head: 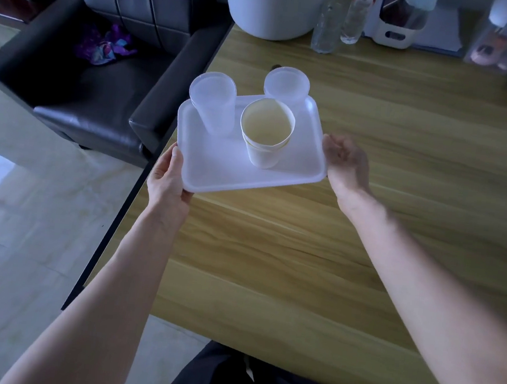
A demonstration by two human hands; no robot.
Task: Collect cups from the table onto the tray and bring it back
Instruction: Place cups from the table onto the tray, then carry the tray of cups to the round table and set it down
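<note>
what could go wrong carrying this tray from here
The left hand and right hand grip only the tray edges, so a tilt could slide the cups. The tall frosted cup at the far left looks likeliest to tip. The tray hangs partly past the table edge, over the black armchair, so a fall may land there.

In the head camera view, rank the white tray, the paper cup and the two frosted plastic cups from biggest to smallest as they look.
1. White rectangular plastic tray, clearly largest.
2. White paper cup and the left frosted clear plastic cup: look alike, so unranked.
3. Far frosted clear plastic cup, smallest-looking, but it is partly hidden and farther away, so unsure.
</note>
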